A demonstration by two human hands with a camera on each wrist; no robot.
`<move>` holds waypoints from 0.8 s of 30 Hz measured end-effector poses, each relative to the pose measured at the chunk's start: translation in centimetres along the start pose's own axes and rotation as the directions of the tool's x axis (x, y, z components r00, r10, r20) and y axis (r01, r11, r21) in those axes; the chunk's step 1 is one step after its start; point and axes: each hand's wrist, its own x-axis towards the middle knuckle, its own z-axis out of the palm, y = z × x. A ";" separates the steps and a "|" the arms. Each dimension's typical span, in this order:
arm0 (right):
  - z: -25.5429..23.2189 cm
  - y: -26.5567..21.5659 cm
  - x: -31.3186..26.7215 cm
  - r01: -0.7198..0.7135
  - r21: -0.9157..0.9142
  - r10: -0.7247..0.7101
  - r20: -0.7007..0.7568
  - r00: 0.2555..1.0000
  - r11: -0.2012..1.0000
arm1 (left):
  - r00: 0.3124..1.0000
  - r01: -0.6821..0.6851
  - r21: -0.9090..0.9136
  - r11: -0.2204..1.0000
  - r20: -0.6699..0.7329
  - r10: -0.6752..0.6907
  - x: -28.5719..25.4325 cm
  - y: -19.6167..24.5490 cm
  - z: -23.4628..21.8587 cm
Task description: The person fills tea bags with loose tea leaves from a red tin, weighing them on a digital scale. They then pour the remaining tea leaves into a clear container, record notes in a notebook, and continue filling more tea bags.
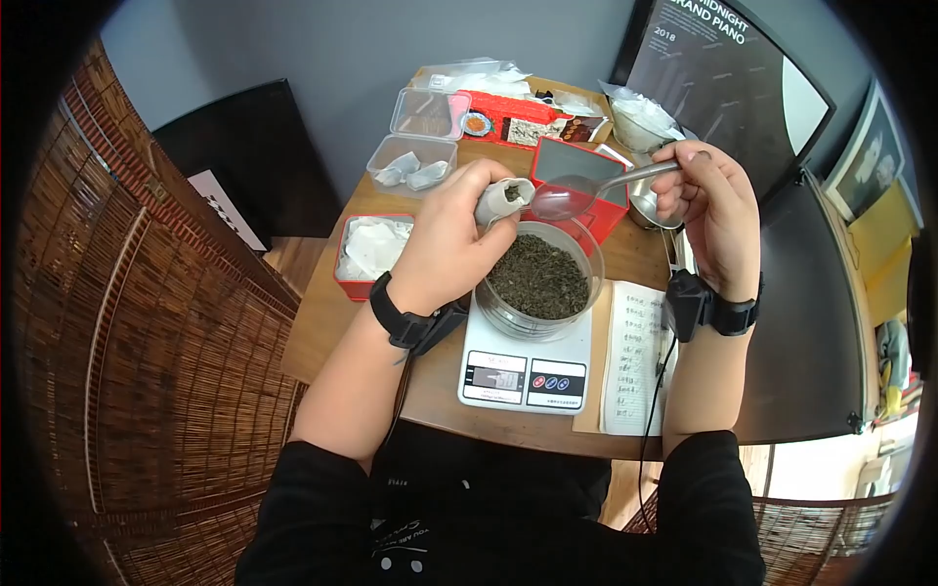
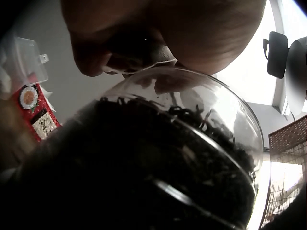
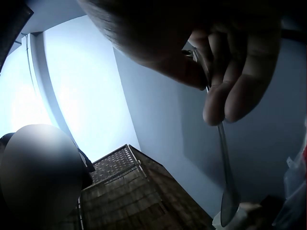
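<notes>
My left hand (image 1: 445, 234) grips a small white tea bag (image 1: 494, 207) whose open mouth shows dark leaves inside. In my right hand (image 1: 723, 210) a metal spoon (image 1: 565, 199) is pinched by its handle. The spoon's bowl sits right at the bag's mouth in the head view; the right wrist view also has the spoon (image 3: 225, 158) overlapping the white bag (image 3: 236, 218). Below both hands stands a clear round tub of dried dark tea leaves (image 1: 540, 278), resting on a white kitchen scale (image 1: 525, 354). The left wrist view looks through the tub's clear wall (image 2: 230, 120).
A handwritten notebook (image 1: 630, 371) lies right of the scale. To the left stands a red box with white bags (image 1: 375, 247). Farther back are a clear container with filled bags (image 1: 415, 174), an open red box (image 1: 578, 166), a metal cup (image 1: 647, 205) and red packaging (image 1: 508, 122).
</notes>
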 end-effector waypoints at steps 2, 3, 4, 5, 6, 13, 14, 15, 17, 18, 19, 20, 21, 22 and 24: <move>0.8 0.0 -0.4 0.032 -0.048 -0.034 -0.048 0.998 0.998 | 0.998 -0.059 0.075 0.995 0.009 0.058 -0.1 0.3 0.1; 1.3 -0.1 -0.6 0.032 -0.049 -0.034 -0.050 0.998 0.998 | 0.998 -0.060 0.073 0.996 0.010 0.059 0.0 0.3 0.1; 2.0 -0.2 -0.8 0.082 -0.119 -0.087 -0.036 0.996 0.989 | 0.996 -0.083 0.085 0.993 0.019 0.081 0.0 0.2 0.1; 2.4 -0.3 -1.0 0.131 -0.187 -0.137 -0.019 0.990 0.974 | 0.994 -0.104 0.097 0.990 0.028 0.102 0.0 0.1 0.0; 2.7 -0.4 -1.3 0.192 -0.228 -0.191 0.028 0.981 0.955 | 0.995 -0.102 0.099 0.990 0.030 0.099 0.0 0.1 0.0; 5.3 -1.9 -3.7 0.368 -0.427 -0.366 0.090 0.926 0.826 | 0.994 -0.106 0.123 0.987 0.044 0.101 0.0 0.0 0.0; 5.1 -1.7 -3.6 0.415 -0.460 -0.397 0.140 0.907 0.785 | 0.989 -0.140 0.105 0.985 0.054 0.135 0.1 -0.2 0.1; 5.0 -1.8 -3.7 0.415 -0.460 -0.398 0.139 0.907 0.785 | 0.989 -0.142 0.105 0.984 0.055 0.137 0.1 -0.2 0.2; 5.1 -2.0 -3.8 0.456 -0.512 -0.422 0.190 0.887 0.728 | 0.990 -0.139 0.066 0.988 0.045 0.136 0.0 -0.2 0.2; 5.3 -2.2 -3.8 0.471 -0.515 -0.447 0.179 0.876 0.716 | 0.990 -0.136 0.068 0.988 0.044 0.133 -0.1 -0.1 0.1; 5.3 -2.4 -3.9 0.470 -0.514 -0.446 0.178 0.877 0.718 | 0.995 -0.091 0.050 0.995 0.031 0.090 -0.1 0.1 0.1; 5.2 -2.5 -4.1 0.434 -0.487 -0.452 0.086 0.888 0.758 | 0.999 -0.048 0.030 0.998 0.020 0.048 -0.1 0.2 0.1; 4.9 -2.6 -4.3 0.399 -0.455 -0.451 -0.007 0.893 0.796 | 0.999 -0.047 0.027 0.999 0.022 0.047 -0.1 0.1 0.1; 4.3 -2.7 -4.2 0.356 -0.457 -0.408 -0.016 0.913 0.815 | 1.000 0.018 0.020 1.000 -0.007 -0.018 0.0 -0.2 0.1; 3.8 -2.2 -3.2 0.232 -0.491 -0.262 0.007 0.965 0.840 | 0.998 0.046 0.073 0.996 -0.039 -0.043 0.0 -0.1 -0.2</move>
